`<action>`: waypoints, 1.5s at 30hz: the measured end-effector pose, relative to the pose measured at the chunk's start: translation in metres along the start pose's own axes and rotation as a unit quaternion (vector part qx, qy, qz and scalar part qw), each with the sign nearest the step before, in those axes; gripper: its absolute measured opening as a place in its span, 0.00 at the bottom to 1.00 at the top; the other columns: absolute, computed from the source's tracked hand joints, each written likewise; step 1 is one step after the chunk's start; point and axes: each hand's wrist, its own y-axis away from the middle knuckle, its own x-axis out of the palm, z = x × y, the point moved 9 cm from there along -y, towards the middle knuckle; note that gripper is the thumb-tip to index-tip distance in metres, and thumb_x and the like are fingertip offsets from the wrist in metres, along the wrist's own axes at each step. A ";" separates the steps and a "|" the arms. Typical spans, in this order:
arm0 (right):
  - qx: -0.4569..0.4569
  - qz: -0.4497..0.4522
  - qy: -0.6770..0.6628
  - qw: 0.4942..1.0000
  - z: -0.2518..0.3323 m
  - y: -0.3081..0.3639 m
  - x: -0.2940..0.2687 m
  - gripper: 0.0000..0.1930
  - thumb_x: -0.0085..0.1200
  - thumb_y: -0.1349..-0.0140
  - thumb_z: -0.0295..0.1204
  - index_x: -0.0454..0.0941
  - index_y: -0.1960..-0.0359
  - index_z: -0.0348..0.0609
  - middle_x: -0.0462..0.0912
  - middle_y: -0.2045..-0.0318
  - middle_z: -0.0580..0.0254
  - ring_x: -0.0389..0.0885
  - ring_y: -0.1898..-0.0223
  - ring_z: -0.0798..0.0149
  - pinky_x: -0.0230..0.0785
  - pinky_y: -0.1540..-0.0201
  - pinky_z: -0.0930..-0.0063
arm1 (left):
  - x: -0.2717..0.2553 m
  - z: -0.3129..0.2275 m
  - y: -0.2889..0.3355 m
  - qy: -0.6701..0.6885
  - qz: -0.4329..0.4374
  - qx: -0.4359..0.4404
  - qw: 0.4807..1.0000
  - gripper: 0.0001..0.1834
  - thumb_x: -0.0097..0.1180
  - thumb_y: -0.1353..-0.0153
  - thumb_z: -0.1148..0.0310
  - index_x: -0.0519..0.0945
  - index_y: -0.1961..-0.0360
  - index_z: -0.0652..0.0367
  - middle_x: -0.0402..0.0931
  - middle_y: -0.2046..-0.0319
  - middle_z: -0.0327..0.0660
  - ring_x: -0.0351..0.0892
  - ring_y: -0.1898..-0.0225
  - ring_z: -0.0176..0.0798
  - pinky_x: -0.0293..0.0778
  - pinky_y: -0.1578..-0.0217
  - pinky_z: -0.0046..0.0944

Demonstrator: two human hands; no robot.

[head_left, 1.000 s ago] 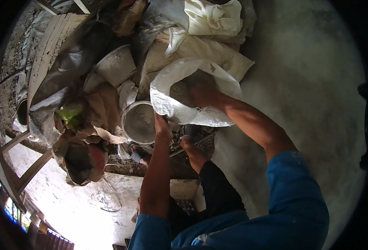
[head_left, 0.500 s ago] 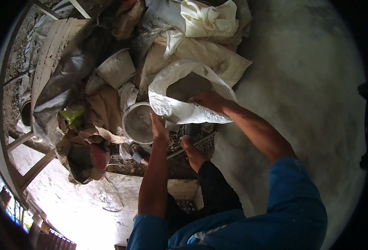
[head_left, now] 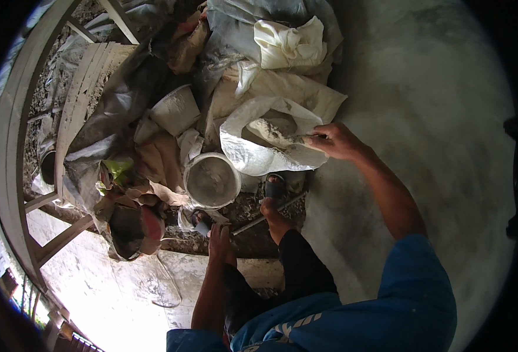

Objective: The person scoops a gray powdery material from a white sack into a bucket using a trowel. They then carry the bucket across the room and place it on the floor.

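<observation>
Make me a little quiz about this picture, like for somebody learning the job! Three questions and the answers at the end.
1. Pick one. Which hand grips the powdery tool at the mouth of the white sack?
A) left
B) right
C) both

2. True or false? The round bucket with grey stuff inside sits to the left of the white sack.

3. Fill in the blank. The person's sleeves are ____ in colour.

Key:
1. B: the right hand has its fingers closed around the tool.
2. True.
3. Blue.
</observation>
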 end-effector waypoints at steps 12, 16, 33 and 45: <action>-0.074 -0.029 0.030 0.996 0.100 0.041 0.045 0.18 0.62 0.34 0.42 0.84 0.58 0.37 0.84 0.73 0.50 0.83 0.74 0.59 0.73 0.67 0.66 | -0.041 0.016 0.111 -0.045 -0.046 -0.077 0.995 0.37 0.50 0.32 0.48 0.66 0.30 0.63 0.58 0.28 0.60 0.54 0.26 0.60 0.52 0.28 0.53; -0.064 0.028 -0.002 0.998 0.082 0.032 0.137 0.21 0.59 0.33 0.45 0.84 0.55 0.37 0.86 0.67 0.48 0.87 0.65 0.53 0.76 0.61 0.63 | -0.035 0.037 0.133 -0.070 -0.065 -0.116 0.989 0.39 0.54 0.33 0.45 0.65 0.29 0.61 0.55 0.26 0.58 0.49 0.24 0.60 0.46 0.27 0.54; 0.410 0.223 -0.463 0.753 -0.063 -0.092 0.443 0.13 0.52 0.32 0.39 0.78 0.62 0.41 0.80 0.76 0.57 0.77 0.81 0.64 0.64 0.84 0.73 | -0.027 0.071 0.173 -0.079 -0.104 -0.157 0.979 0.39 0.55 0.35 0.46 0.67 0.30 0.59 0.57 0.28 0.57 0.53 0.26 0.58 0.50 0.28 0.54; 0.160 0.241 -0.354 0.890 0.096 0.075 0.146 0.20 0.56 0.33 0.39 0.74 0.47 0.37 0.82 0.68 0.56 0.82 0.78 0.65 0.75 0.79 0.68 | -0.034 0.036 0.148 0.073 -0.179 -0.052 0.980 0.29 0.55 0.33 0.51 0.76 0.38 0.59 0.66 0.33 0.56 0.62 0.30 0.60 0.59 0.31 0.53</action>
